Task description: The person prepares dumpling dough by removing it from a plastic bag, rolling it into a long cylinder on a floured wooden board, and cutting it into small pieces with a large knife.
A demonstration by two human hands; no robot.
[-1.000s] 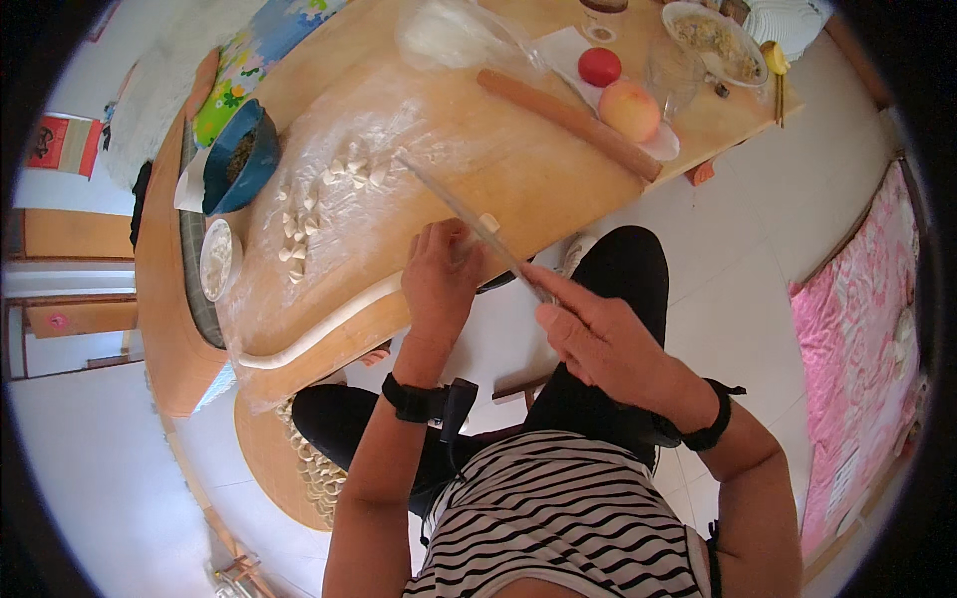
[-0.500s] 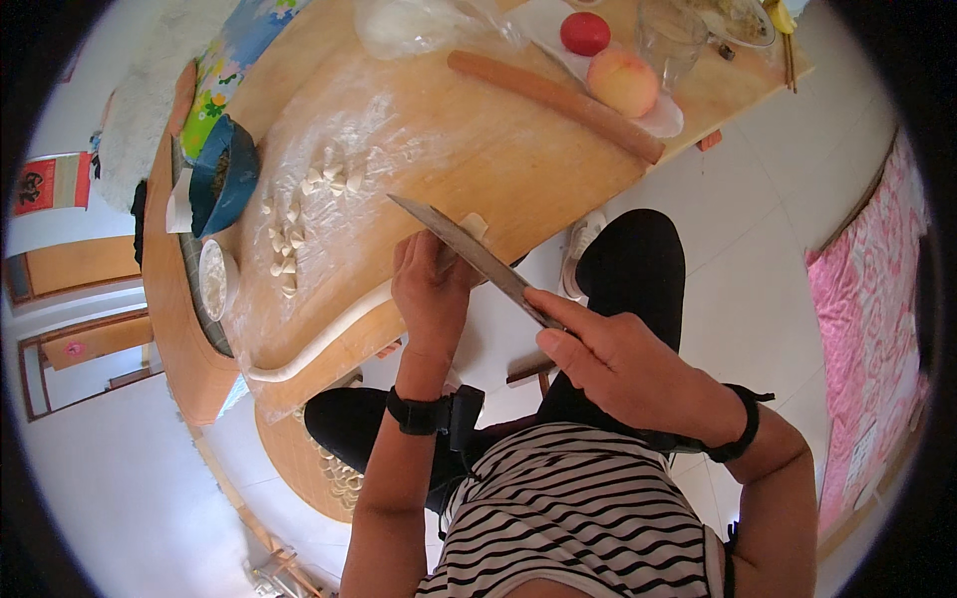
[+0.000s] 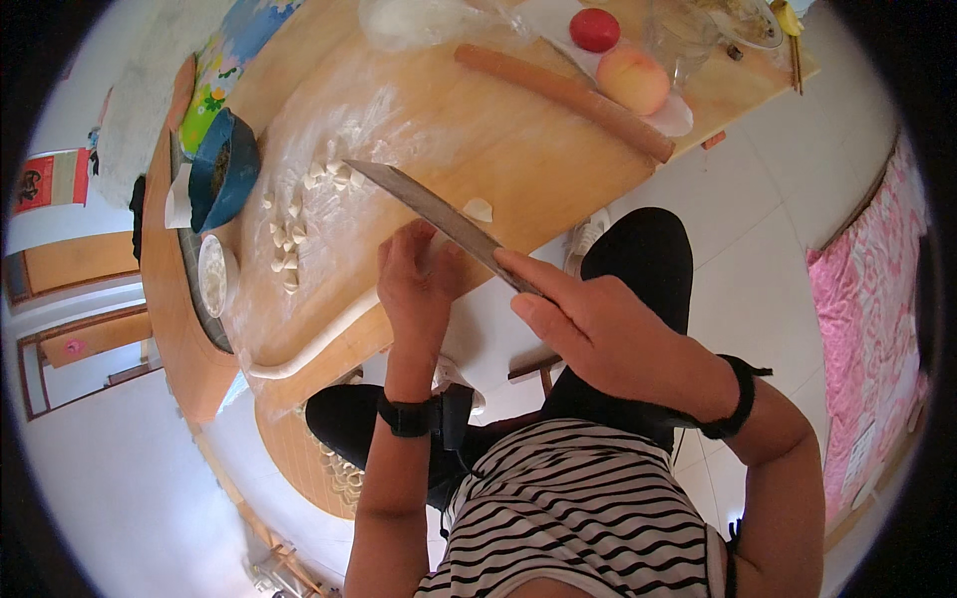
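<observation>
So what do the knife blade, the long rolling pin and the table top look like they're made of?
The knife blade looks like bare metal, probably steel: grey, thin, with a dull sheen.

The rolling pin looks like plain wood: an even reddish-brown, matt cylinder.

The table top looks like light wood or a wood-look board, smooth, with faint grain lines, dusted white with flour on its left part. Solid wood or veneer cannot be told.

The worktop [image 3: 518, 159] is pale wood, smooth, with a matt white dusting of flour on its left part. The knife [image 3: 439, 214] has a dull grey metal blade. The dough rope [image 3: 319, 344] and the small cut dough pieces [image 3: 289, 234] look soft and matt. The rolling pin [image 3: 563, 100] is smooth brown wood. The blue bowl [image 3: 224, 169] is glossy. The floor [image 3: 768, 229] has shiny white tiles
</observation>
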